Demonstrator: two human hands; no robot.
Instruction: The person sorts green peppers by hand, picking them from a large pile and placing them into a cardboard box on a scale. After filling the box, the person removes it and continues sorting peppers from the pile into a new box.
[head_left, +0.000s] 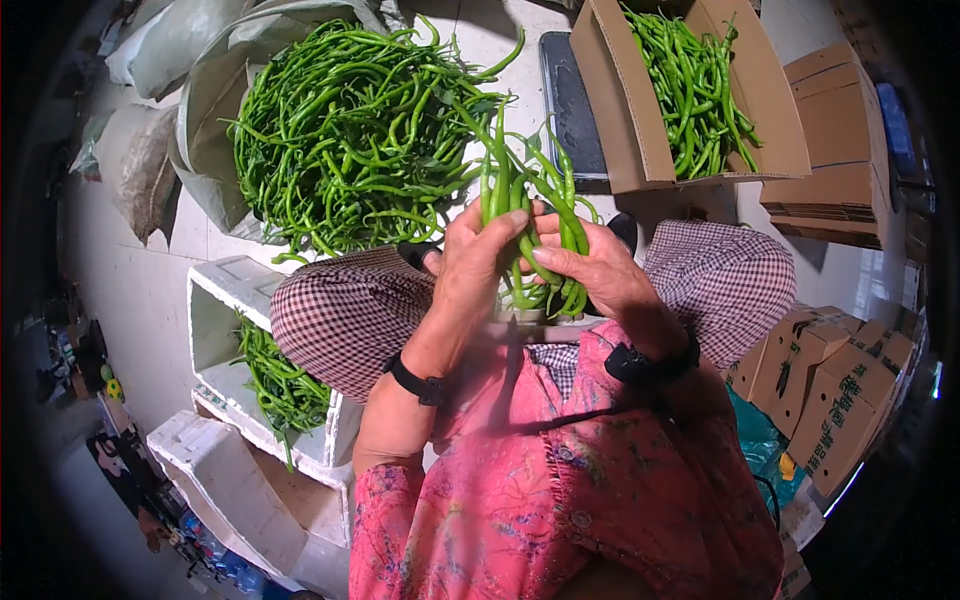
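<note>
Long green chili peppers (501, 187) are gripped in my left hand (480, 244), its thumb pressed across them. My right hand (596, 262) holds another few green peppers (574, 229), with the thumb on a curved one between the two hands. Both hands meet in front of my knees, close together. Ahead and to the left, a large heap of green chili peppers (352, 142) spills from the mouth of a white woven sack (206, 142). An open cardboard box (626, 97) at the front right contains more green peppers (690, 90), lying mostly lengthwise.
The cardboard box rests on a dark platform (570, 112). Flattened cartons (832, 142) are stacked at right; printed boxes (840, 405) sit behind them. A foam box (232, 274) with peppers (281, 382) stands by my left knee, beside another foam box (225, 480). Sacks (142, 165) lie far left.
</note>
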